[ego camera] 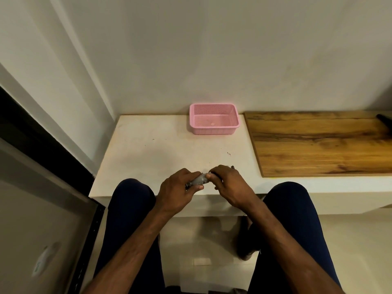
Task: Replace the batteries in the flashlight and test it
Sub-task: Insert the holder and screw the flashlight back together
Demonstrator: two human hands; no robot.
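A small grey flashlight (pixel 199 181) lies across both my hands, just above the front edge of the white ledge (pixel 161 153). My left hand (pixel 179 188) wraps around its left part, where a dark end pokes out below the fingers. My right hand (pixel 226 183) closes over its right end, fingertips pressed to the body. Most of the flashlight is hidden by my fingers. No loose batteries show.
A pink perforated plastic basket (pixel 214 118) stands at the back of the ledge near the wall. A wooden board (pixel 318 143) covers the ledge's right side, with a dark object (pixel 384 119) at its far right corner. My knees sit below the ledge's front edge.
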